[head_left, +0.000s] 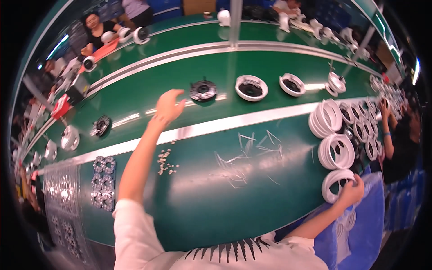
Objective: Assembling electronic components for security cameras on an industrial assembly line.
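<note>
We note a green bench crossed by silver rails. Small pale screws lie scattered near shiny metal plates at left. Thin metal pins are strewn mid-bench. A white round housing sits farther back.

Left hand: near the round disc on the belt.
Right hand: on the ring, right of the table.

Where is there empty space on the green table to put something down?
Bare green lies in the near middle of the table, between the small pale bits and the white rings. It is crowded at the right by ring stacks and at the left by metal parts.
</note>
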The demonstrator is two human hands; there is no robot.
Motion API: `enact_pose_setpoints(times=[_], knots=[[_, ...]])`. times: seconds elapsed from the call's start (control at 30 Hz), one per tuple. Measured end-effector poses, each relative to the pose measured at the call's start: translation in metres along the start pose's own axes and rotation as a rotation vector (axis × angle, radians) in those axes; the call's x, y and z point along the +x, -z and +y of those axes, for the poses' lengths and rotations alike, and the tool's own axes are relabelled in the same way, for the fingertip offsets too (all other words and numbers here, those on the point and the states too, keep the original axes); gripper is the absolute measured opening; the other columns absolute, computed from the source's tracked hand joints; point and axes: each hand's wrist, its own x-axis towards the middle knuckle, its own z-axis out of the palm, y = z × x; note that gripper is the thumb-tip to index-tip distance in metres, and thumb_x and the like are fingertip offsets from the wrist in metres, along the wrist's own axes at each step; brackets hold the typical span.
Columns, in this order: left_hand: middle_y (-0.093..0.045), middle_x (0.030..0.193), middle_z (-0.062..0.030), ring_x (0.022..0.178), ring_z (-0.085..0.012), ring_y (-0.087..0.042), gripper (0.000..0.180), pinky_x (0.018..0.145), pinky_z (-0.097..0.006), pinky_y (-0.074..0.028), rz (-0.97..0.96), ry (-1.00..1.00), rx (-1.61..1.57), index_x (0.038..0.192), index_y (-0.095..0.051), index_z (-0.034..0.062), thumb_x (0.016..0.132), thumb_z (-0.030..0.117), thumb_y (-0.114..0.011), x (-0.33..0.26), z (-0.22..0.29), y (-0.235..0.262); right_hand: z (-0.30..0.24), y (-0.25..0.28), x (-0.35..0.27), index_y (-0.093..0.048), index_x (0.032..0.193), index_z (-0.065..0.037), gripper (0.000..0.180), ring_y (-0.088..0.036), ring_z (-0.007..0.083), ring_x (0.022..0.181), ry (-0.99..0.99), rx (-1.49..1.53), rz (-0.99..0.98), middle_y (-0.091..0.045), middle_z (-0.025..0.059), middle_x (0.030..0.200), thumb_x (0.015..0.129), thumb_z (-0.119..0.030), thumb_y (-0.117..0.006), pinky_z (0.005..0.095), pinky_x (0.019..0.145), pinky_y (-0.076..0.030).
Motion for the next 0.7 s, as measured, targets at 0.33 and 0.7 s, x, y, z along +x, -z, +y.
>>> enact_pose_setpoints(times=[0.33, 0.7], knots=[[-0.057, 0.105, -0.0134, 0.097, -0.0311, -0.055, 0.053, 0.082, -0.046, -0.042, -0.260, 0.687, 0.029, 0.108, -0.050, 0.0082, 0.066, 0.035, -0.065, 0.066, 0.008, -0.116, -0.049, 0.067, 0.002, -0.063, 0.077, -0.003, 0.024, -0.057, 0.0243, 0.078, 0.269, 0.352, 0.195, -0.063, 0.0097, 0.083, 0.057, 0.008, -0.054, 0.0326, 0.073, -0.044], [-0.061, 0.085, -0.0065, 0.073, -0.0124, -0.058, 0.021, 0.066, -0.024, -0.047, 0.099, 0.728, -1.073, 0.097, -0.055, -0.0018, 0.076, -0.001, -0.056, 0.007, 0.000, -0.059, -0.181, 0.041, -0.104, -0.060, 0.074, -0.005, 0.016, -0.057, 0.0258, 0.071, 1.159, 0.861, -1.017, -0.058, 0.0076, 0.076, 0.061, 0.001, -0.055, 0.0328, 0.065, -0.048]])
